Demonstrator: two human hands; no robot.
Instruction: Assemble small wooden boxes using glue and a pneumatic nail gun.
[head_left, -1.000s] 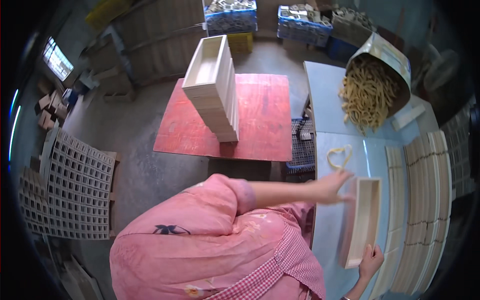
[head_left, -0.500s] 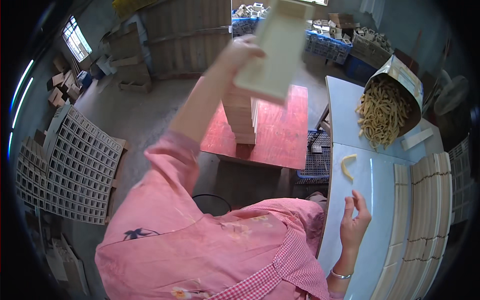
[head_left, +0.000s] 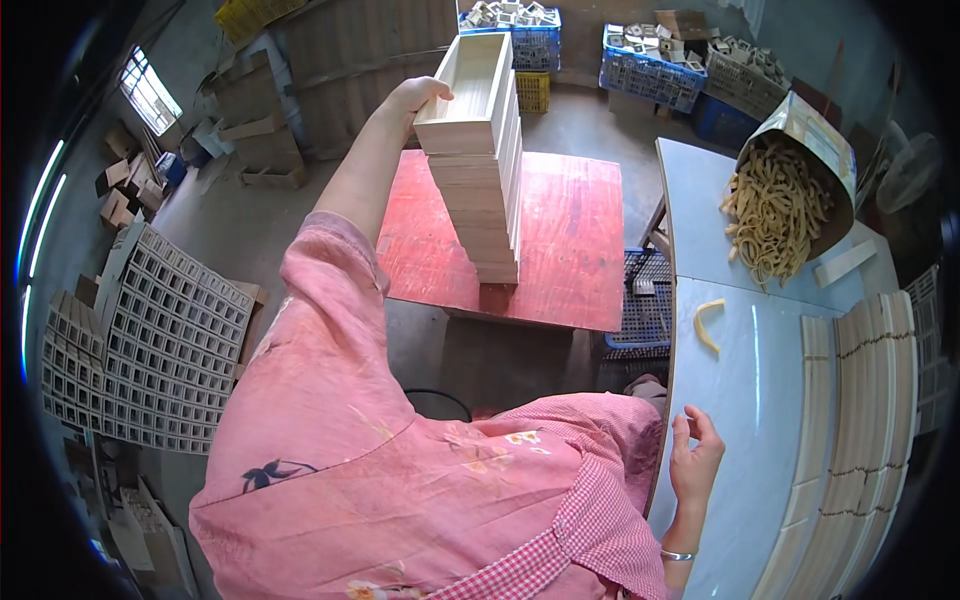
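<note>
My left hand (head_left: 420, 97) grips the left wall of a shallow, open-topped wooden box (head_left: 470, 92), fingers over its rim. That box sits on top of a tall stack of similar pale wooden boxes (head_left: 487, 215), which stands on a red board table (head_left: 570, 240). At the lower right, my right hand (head_left: 697, 460) holds nothing. Its fingers are loosely bent and apart, over the edge of the light blue-grey table (head_left: 750, 400). Beyond it on that table lies a yellow band (head_left: 708, 328).
A sack (head_left: 842, 190) on its side spills many yellowish bands (head_left: 770, 215). Long rows of thin wooden pieces (head_left: 865, 400) line the right table. Blue crates (head_left: 652, 80) of small frames stand behind. Left is a large array of small wooden frames (head_left: 170, 330).
My left hand has brought the wooden box down and left onto the stack. My right hand has drawn slightly back toward me, still empty.
</note>
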